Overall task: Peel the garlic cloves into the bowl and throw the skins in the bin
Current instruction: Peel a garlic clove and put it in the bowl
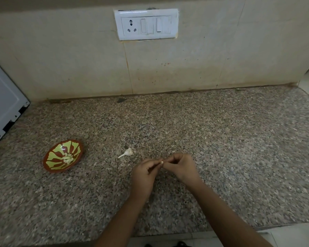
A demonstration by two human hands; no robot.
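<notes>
Two hands are meeting low over the near part of a speckled stone surface [230, 139]. The left hand [144, 172] and the right hand [182, 166] are both curling their fingers and pinching a single small pale clove [161, 162] between thumbs and fingertips, and neither is gripping anything else. The clove is sitting where the fingertips meet and seems to be lying crosswise from one hand to the other, though it is too small for its long axis to be certain. Just beyond the hands and a little to the left, one papery stalk [126, 153] is lying on the surface, its thin end pointing near-left. Farther left, well apart from the hands, one red-and-green bowl [50, 162] is holding a small heap of peeled garlic [68, 158], the pieces too bunched to count. With the bowl lying leftward, the left hand is looking the nearer one for the drop. No bin is showing. One white appliance [2, 100] is standing at the far left edge, and one socket plate [146, 24] is hanging on the wall behind.
</notes>
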